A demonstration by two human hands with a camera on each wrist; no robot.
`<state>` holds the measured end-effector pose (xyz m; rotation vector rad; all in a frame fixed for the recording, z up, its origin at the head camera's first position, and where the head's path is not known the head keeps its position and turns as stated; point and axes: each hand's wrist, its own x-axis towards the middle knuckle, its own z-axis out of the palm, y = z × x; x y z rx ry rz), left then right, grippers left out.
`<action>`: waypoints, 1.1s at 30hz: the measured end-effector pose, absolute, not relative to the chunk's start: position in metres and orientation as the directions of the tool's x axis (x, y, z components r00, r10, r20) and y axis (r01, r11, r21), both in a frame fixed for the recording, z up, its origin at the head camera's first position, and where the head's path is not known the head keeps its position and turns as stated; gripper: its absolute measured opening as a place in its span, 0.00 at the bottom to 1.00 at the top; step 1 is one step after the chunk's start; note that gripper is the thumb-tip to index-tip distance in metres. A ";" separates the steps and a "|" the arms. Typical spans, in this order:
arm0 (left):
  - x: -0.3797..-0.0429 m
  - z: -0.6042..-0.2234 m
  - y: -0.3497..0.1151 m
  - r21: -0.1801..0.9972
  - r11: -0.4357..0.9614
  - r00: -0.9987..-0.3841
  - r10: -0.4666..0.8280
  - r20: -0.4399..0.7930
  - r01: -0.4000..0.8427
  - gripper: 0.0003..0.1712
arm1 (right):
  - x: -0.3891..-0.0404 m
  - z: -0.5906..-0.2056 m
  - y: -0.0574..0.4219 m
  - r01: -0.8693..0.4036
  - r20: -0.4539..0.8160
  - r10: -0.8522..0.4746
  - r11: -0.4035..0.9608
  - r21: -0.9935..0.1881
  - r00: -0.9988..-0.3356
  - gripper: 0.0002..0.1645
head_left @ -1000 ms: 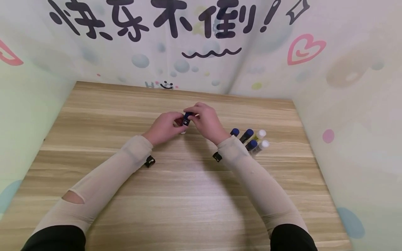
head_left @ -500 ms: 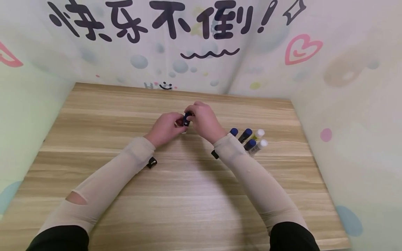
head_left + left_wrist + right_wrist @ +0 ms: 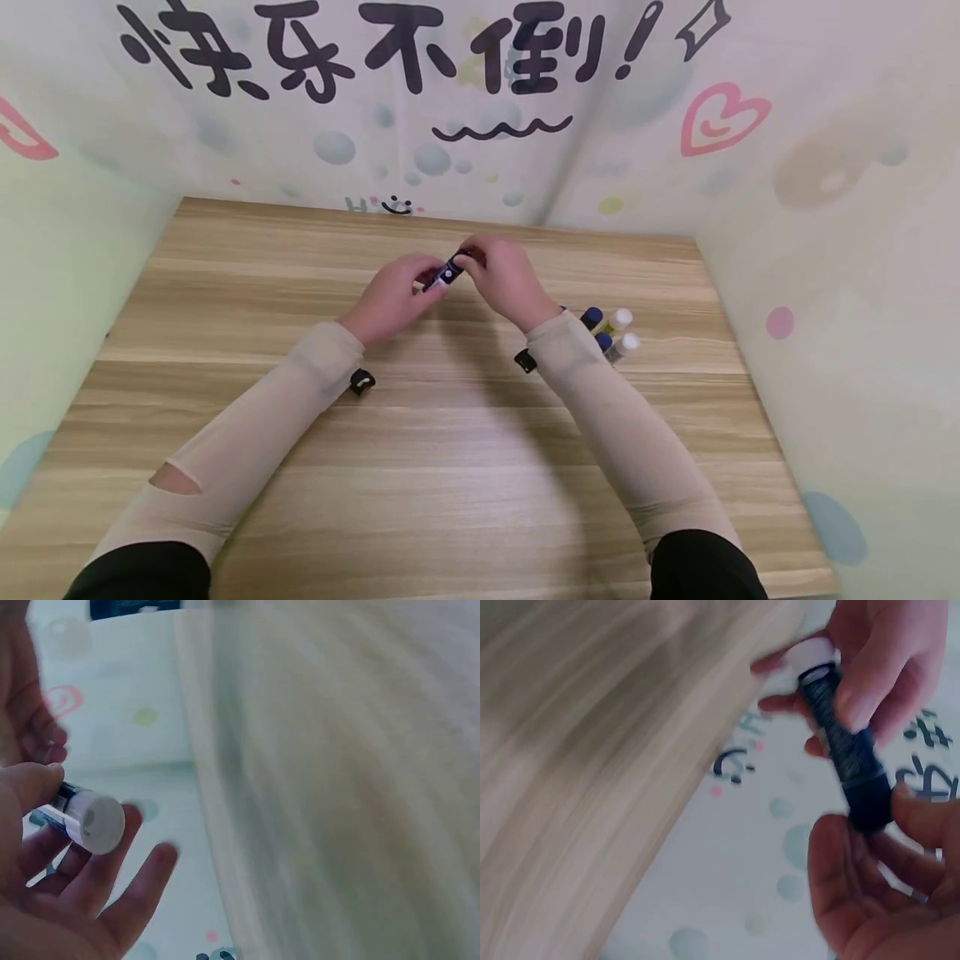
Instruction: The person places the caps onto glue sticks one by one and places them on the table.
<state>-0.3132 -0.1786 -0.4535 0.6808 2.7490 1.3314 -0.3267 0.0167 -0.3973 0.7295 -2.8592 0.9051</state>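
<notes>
A glue stick [image 3: 448,274] with a dark printed body, dark blue cap and white base is held tilted above the table, between both hands. My left hand [image 3: 392,296] grips its body near the white base, thumb pressed on the label; in the left wrist view that base [image 3: 105,823] faces the camera, and two fingers extend past it. My right hand [image 3: 510,279] pinches the capped end. From the right wrist view the whole stick [image 3: 845,742] shows, slightly blurred, the cap [image 3: 870,806] still seated on the body.
Right of my right wrist stand several more tubes: a blue-capped tube [image 3: 592,317], a white-capped yellowish tube [image 3: 619,320] and a white-capped clear tube [image 3: 625,345] among them. My sleeve partly hides the group. A patterned backdrop [image 3: 435,158] rises behind the wooden table [image 3: 420,467].
The glue stick has gone from nearly upright to tilted, its cap end leaning up and right. Both hands have risen slightly with it. My right sleeve covers more of the standing tubes.
</notes>
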 end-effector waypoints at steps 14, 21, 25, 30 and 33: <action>-0.308 -0.447 -0.172 0.824 0.448 -0.885 0.447 0.130 0.347 0.09 | -0.330 -0.394 0.027 -0.568 0.219 -0.537 0.665 -0.484 -0.815 0.10; -0.300 -0.450 -0.166 0.760 0.534 -0.901 0.406 0.153 0.370 0.04 | -0.324 -0.398 0.022 -0.529 0.167 -0.512 0.729 -0.434 -0.842 0.08; -0.297 -0.453 -0.163 0.783 0.519 -0.910 0.389 0.142 0.344 0.07 | -0.321 -0.397 0.023 -0.513 0.139 -0.509 0.732 -0.448 -0.849 0.09; -0.296 -0.455 -0.156 0.827 0.480 -0.900 0.430 0.069 0.292 0.11 | -0.320 -0.390 0.034 -0.502 0.060 -0.540 0.727 -0.470 -0.839 0.10; -0.294 -0.456 -0.153 0.845 0.450 -0.884 0.464 0.054 0.288 0.13 | -0.317 -0.383 0.042 -0.528 0.031 -0.583 0.710 -0.466 -0.812 0.11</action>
